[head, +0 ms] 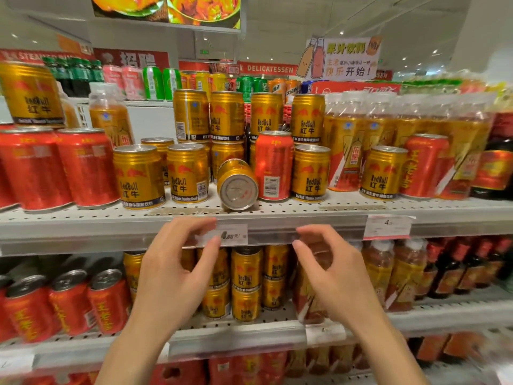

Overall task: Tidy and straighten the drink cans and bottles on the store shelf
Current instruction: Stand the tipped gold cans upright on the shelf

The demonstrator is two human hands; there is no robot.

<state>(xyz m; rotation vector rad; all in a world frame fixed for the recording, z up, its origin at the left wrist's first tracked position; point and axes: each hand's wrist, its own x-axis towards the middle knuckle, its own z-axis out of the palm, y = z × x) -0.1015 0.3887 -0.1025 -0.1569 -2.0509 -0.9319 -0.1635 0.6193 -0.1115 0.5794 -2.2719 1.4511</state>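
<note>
A gold Red Bull can (237, 185) lies on its side on the upper shelf (305, 215), its base facing me. Upright gold cans (140, 177) stand to its left, and a red can (273, 165) stands among gold ones just to its right. More gold cans are stacked behind (226, 116). My left hand (177, 270) and my right hand (333, 270) hover in front of the shelf edge below the fallen can, fingers curled and apart, holding nothing.
Red cans (83, 166) fill the shelf's left end; wrapped amber bottles (388, 129) and dark bottles (497, 162) stand at the right. A price tag (387, 227) hangs on the shelf rail. The lower shelf (249, 334) holds more cans and bottles.
</note>
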